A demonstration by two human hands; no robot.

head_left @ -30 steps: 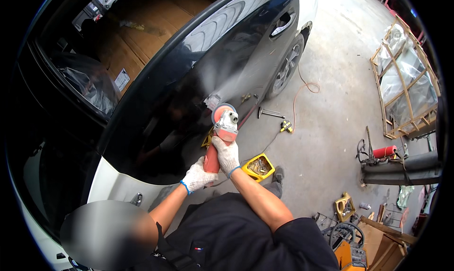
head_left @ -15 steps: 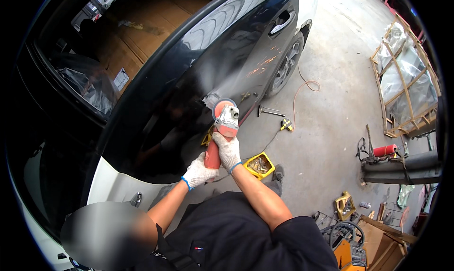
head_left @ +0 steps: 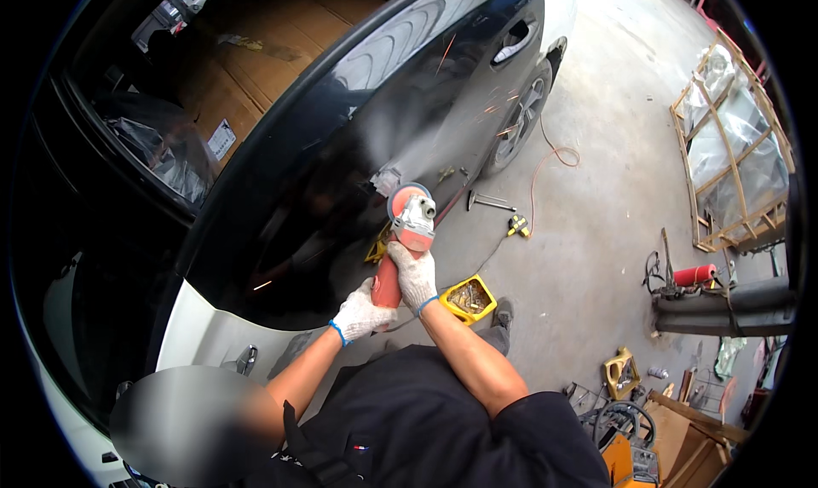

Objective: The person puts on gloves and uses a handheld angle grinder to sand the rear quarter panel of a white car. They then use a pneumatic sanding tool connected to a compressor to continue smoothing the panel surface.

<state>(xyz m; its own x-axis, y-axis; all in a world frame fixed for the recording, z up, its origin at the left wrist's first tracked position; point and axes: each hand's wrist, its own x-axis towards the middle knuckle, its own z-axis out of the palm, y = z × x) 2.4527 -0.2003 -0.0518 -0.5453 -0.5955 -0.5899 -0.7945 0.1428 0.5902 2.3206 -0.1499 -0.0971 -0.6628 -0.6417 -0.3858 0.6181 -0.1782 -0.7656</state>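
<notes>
Both my hands, in white knit gloves with blue cuffs, grip a red angle grinder [head_left: 388, 282] with a grey metal head. My left hand [head_left: 361, 312] wraps the rear of its body. Farther forward, my right hand [head_left: 415, 275] closes round it just behind the head. The reddish disc [head_left: 404, 200] is at the glossy black car door [head_left: 341, 181], by a bare, scuffed grey patch [head_left: 386, 179]; whether it touches cannot be made out. Sparks [head_left: 492, 109] fly off toward the rear wheel [head_left: 521, 117], and a dusty haze lies on the paint above the patch.
Below the door, a yellow box of small metal parts [head_left: 468, 299] stands on the floor. A hammer [head_left: 491, 202], a yellow-black socket block [head_left: 518, 225] and an orange cord [head_left: 534, 177] lie beyond it. Right are a wooden crate frame [head_left: 738, 134], a post [head_left: 724, 307] and an orange machine [head_left: 629, 461].
The grinder and both hands sit slightly farther right in the picture, as does the door. Sparks now scatter more widely, with one streak high on the door and another low at left.
</notes>
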